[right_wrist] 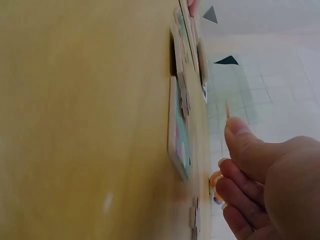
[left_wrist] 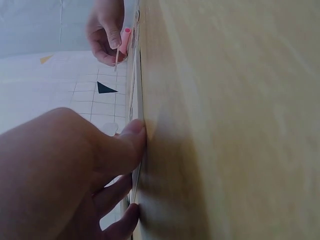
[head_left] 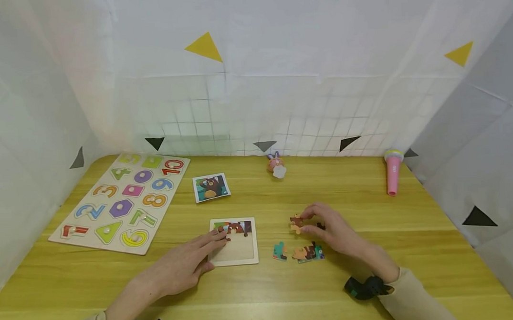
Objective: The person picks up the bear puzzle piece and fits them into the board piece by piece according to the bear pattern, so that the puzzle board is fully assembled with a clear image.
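White walls (head_left: pixel 269 49) stand around a wooden table (head_left: pixel 228 295). The left hand (head_left: pixel 185 263) reaches out, fingers nearly straight on the puzzle frame (head_left: pixel 241 250). Right of it, the right hand (head_left: pixel 334 230) is up, thumb and finger pinching a brown puzzle piece (head_left: pixel 296 223).

Head cam's up high, looking forward and down at the table (head_left: pixel 262 293). Wrist cams skim it up close, tipped sideways; head and left views share the right hand (head_left: pixel 333 230).
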The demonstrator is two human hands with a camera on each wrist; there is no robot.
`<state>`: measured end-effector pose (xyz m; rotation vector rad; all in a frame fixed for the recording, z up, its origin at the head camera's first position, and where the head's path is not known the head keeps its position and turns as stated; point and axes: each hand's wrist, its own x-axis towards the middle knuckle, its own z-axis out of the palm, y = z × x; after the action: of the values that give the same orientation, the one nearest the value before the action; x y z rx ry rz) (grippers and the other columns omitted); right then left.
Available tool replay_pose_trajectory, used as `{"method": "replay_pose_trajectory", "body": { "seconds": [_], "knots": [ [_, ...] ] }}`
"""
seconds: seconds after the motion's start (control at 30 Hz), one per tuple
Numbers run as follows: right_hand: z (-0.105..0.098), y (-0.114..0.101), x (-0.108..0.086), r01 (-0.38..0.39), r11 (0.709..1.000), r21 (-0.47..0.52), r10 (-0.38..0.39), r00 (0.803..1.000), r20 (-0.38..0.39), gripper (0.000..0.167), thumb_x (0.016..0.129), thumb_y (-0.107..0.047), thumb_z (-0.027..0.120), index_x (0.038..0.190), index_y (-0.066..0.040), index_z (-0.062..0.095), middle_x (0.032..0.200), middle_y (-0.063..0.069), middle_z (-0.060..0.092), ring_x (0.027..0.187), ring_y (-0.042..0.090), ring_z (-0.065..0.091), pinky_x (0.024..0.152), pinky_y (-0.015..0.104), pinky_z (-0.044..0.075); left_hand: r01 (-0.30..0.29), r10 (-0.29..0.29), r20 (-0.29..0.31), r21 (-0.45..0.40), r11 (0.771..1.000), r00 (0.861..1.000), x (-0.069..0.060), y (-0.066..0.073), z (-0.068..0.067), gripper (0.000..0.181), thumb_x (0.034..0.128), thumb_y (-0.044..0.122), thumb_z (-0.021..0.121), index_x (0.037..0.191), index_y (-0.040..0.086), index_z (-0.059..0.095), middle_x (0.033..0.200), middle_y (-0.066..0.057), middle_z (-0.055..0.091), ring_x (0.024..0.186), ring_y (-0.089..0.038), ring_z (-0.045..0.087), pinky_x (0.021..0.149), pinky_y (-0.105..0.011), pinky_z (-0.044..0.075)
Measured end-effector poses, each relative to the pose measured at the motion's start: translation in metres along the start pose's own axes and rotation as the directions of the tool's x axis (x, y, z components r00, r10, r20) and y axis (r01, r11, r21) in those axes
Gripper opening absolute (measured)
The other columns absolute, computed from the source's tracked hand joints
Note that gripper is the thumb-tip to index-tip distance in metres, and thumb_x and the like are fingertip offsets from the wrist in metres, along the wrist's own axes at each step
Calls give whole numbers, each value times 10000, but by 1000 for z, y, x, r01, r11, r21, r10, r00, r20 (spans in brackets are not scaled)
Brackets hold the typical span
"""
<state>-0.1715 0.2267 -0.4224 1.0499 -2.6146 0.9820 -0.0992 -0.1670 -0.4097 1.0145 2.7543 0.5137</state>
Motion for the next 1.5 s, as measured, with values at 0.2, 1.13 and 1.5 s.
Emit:
{"method": "replay_pose_trajectory", "body": {
  "seconds": [0.2,1.13,1.5],
  "knots": [
    [7,-18,11,39,999,-29,-39,999,-14,220,877,-95,755,1075,-61,666,1029,24,662,961,212,638,802,429,561,1,-1,7,11,1000,1000,0,1,-1,504,1036,233,540,1518,122,442,1629,9,321,1493,-252,311,1171,-477,356],
    [61,-79,71,25,995,99,-37,992,122,253,931,-227,711,1116,-63,656,1092,45,639,1011,246,606,880,415,538,6,-5,-16,53,999,1000,1,2,-1,512,1025,249,570,1515,149,457,1611,-44,345,1408,-277,448,1089,-473,458],
    [76,-81,74,33,997,67,-44,986,162,237,926,-231,717,1092,-69,668,1053,23,631,976,191,597,859,302,518,17,-17,-10,13,1000,1000,1,1,-1,503,1026,221,566,1510,133,461,1605,-29,363,1444,-265,397,1123,-477,420]
  ]
}}
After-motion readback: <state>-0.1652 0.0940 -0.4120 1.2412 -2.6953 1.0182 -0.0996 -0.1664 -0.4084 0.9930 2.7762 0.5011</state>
